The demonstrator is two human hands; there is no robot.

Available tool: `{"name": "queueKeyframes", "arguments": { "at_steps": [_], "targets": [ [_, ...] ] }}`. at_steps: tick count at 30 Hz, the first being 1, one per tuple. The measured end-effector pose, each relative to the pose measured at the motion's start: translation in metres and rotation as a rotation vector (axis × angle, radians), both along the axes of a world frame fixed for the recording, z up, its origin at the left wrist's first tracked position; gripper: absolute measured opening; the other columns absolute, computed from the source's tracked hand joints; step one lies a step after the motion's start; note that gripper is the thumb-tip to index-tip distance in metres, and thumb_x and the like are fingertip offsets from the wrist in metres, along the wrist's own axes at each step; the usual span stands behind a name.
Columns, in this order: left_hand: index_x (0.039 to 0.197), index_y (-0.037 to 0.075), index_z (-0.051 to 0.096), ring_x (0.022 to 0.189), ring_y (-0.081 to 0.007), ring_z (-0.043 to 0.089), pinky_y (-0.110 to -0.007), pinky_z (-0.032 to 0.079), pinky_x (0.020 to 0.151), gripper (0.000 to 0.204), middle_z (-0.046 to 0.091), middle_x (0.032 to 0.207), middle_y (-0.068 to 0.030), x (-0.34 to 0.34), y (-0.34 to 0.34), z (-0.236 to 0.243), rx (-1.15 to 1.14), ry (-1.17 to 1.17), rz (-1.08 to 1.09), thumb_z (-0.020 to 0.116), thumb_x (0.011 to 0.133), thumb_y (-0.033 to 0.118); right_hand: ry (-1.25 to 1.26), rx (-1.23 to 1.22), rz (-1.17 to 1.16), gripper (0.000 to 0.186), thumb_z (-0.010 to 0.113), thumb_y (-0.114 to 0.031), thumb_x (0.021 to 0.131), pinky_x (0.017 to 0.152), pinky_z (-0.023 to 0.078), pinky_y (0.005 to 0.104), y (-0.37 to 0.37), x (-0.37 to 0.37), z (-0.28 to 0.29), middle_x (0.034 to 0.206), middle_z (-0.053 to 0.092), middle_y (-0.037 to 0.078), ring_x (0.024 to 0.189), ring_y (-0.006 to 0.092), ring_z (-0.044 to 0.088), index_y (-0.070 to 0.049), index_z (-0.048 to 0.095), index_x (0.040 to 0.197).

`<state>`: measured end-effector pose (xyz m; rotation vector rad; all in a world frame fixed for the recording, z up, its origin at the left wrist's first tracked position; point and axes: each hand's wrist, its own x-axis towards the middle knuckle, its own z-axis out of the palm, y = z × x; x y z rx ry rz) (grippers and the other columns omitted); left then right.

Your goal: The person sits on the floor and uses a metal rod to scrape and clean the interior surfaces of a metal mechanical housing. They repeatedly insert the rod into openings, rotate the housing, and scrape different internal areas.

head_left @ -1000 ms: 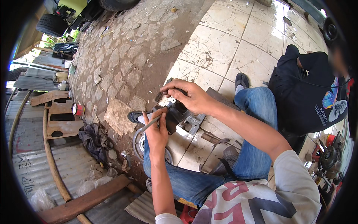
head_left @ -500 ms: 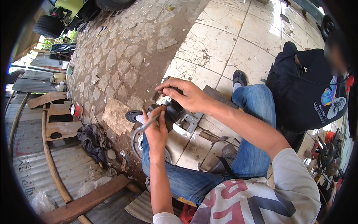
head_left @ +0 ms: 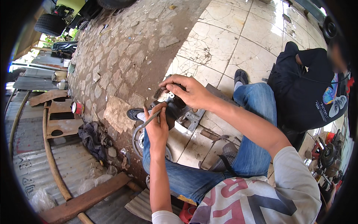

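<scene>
My right hand (head_left: 188, 93) grips a dark brush (head_left: 157, 93) over a black metal part (head_left: 174, 111) with a small pale fitting (head_left: 171, 96) on top. Below it, my left hand (head_left: 158, 127) has its fingers around that part and a thin grey tube or rod (head_left: 151, 118); where the tube connects is unclear. A silver disc or wheel (head_left: 138, 141) shows beside my left knee, partly hidden. A silver bracket (head_left: 190, 121) lies on the tiles beyond the black part, near a short metal pipe (head_left: 209, 135).
A person (head_left: 305, 93) in black sits at the right, near scattered parts (head_left: 328, 153). Corrugated sheets (head_left: 33, 164), a plank (head_left: 85, 194), a red can (head_left: 77, 108) and dark cloth (head_left: 91, 140) are at left. A vehicle tyre (head_left: 47, 25) stands upper left, beyond stone paving (head_left: 119, 56).
The view has shifted slightly. Both hands keep nearly the same grip and position on the brush and black part, with only small movements.
</scene>
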<state>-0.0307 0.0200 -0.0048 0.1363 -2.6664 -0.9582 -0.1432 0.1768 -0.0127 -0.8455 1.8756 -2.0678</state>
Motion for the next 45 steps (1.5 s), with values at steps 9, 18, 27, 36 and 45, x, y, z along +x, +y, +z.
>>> {"name": "queueKeyframes", "arguments": {
  "at_steps": [9,18,27,36,45],
  "targets": [
    [0.105,0.003,0.067,0.087,-0.0331,0.069,-0.055,0.031,0.116,0.013,0.072,0.092,-0.0138,-0.005,0.004,0.004,-0.050,0.026,-0.035,0.057,0.097,0.006,-0.037,0.050,0.030,0.028,0.056,-0.026,0.104,0.094,0.049,0.0324,0.003,-0.003,0.004,0.109,0.069,0.006,0.104,0.0151,0.064,-0.005,0.066,0.119],
    [0.104,0.004,0.067,0.092,-0.0348,0.069,-0.054,0.030,0.116,0.013,0.072,0.094,-0.0132,-0.011,0.001,-0.001,-0.052,0.021,0.021,0.057,0.098,0.009,-0.029,0.037,0.019,0.028,0.055,-0.027,0.104,0.095,0.049,0.0322,0.002,-0.002,0.001,0.110,0.069,0.006,0.105,0.0150,0.063,-0.005,0.066,0.118],
    [0.102,0.007,0.070,0.102,-0.0276,0.068,-0.056,0.020,0.119,0.011,0.072,0.103,-0.0089,-0.007,-0.003,-0.003,-0.104,0.035,0.008,0.063,0.095,0.012,-0.104,0.041,0.056,0.029,0.055,-0.026,0.104,0.095,0.049,0.0318,0.001,0.003,0.005,0.110,0.069,0.006,0.105,0.0144,0.063,-0.003,0.065,0.120],
    [0.105,0.007,0.069,0.103,-0.0282,0.068,-0.054,0.020,0.119,0.013,0.073,0.104,-0.0101,-0.017,-0.003,-0.010,-0.110,0.086,0.019,0.060,0.098,0.012,-0.166,0.018,0.081,0.027,0.052,-0.021,0.105,0.097,0.049,0.0314,0.003,0.000,0.006,0.110,0.069,0.006,0.106,0.0140,0.063,-0.003,0.065,0.121],
    [0.102,0.007,0.070,0.111,-0.0269,0.065,-0.057,0.022,0.118,0.012,0.071,0.106,-0.0088,-0.018,-0.010,-0.005,-0.217,0.067,0.038,0.061,0.096,0.011,-0.124,0.011,0.042,0.028,0.055,-0.027,0.104,0.091,0.050,0.0317,0.001,0.002,0.005,0.105,0.070,0.006,0.101,0.0145,0.065,-0.005,0.067,0.118]
  ]
}}
